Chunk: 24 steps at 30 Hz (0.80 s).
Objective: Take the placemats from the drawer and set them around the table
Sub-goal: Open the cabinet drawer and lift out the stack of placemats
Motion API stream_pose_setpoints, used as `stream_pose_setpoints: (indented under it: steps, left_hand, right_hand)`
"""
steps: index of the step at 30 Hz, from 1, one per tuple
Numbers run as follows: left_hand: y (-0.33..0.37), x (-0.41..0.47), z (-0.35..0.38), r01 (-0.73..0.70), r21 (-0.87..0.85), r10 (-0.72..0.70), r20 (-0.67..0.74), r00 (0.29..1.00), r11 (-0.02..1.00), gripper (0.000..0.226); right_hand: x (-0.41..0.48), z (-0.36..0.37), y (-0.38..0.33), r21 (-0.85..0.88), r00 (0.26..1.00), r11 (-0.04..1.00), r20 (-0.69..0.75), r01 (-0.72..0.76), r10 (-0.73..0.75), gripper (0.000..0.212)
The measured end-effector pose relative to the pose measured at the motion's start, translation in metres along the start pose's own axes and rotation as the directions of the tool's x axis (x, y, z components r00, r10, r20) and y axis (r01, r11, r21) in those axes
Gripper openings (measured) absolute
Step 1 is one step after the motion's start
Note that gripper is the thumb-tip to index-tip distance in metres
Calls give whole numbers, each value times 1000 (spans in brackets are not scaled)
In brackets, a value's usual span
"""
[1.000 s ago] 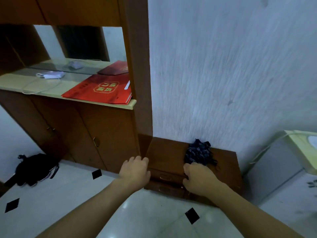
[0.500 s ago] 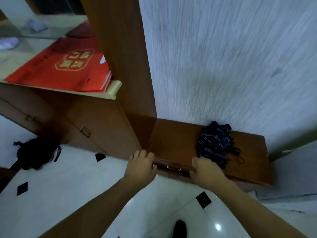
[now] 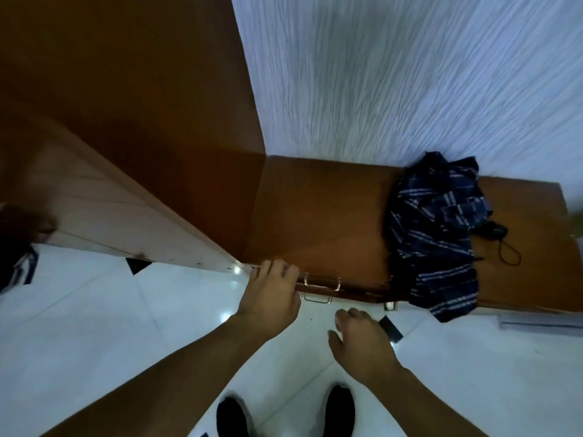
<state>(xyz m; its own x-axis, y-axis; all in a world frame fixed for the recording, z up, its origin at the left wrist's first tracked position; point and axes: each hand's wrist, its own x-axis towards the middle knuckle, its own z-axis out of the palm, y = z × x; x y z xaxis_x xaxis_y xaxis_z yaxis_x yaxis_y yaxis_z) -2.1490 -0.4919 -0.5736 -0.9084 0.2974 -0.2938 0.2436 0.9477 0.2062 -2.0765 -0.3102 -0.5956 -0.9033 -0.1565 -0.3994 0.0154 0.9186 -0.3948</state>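
Note:
I look straight down on a low brown wooden drawer unit [image 3: 315,222] standing against the wall. Its drawer fronts show as a thin edge with two metal handles [image 3: 321,283]. My left hand [image 3: 271,294] rests on the front edge of the unit's top, left of the handles, fingers curled over it. My right hand [image 3: 359,339] hovers above the floor just in front of the drawers, fingers loosely apart, holding nothing. No placemats are in sight.
A folded dark blue striped umbrella [image 3: 441,234] lies on the right part of the unit's top, overhanging its front. A tall brown cabinet [image 3: 126,121] rises at the left. White floor tiles with black diamonds; my black shoes [image 3: 339,408] below. A dark bag [image 3: 15,247] at far left.
My head has tilted down and closer, so the shelf with the red folder has left the view. My right hand has come off the drawer front and pulled back; my left hand stays on the edge.

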Motion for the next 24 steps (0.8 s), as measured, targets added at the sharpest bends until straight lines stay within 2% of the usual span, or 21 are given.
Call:
stream_pose_setpoints:
  steps: [6,10,14,20,24]
  left_hand:
    - [-36,34,98,-32,-57,31,-17,999,998,33]
    - [-39,49,159,-83,-33,85,50,995,996,40]
    - [-33,72,194,-93,-33,94,22,995,995,44]
    - [-34,81,226,-120,105,124,-35,992,987,44]
    - [-30,79,235,-90,24,91,-57,994,996,36]
  right_hand:
    - [77,82,21,-36,997,999,-83,-1,-2,24]
    - [118,119,34,-104,994,994,-105,-18,7,36]
    - [137,148,50,-137,995,990,-94,18,-31,49]
    - [148,170,67,-158,987,987,-158,-41,15,23]
    - [142,178,67,-118,971,992,-237,-52,22,20]
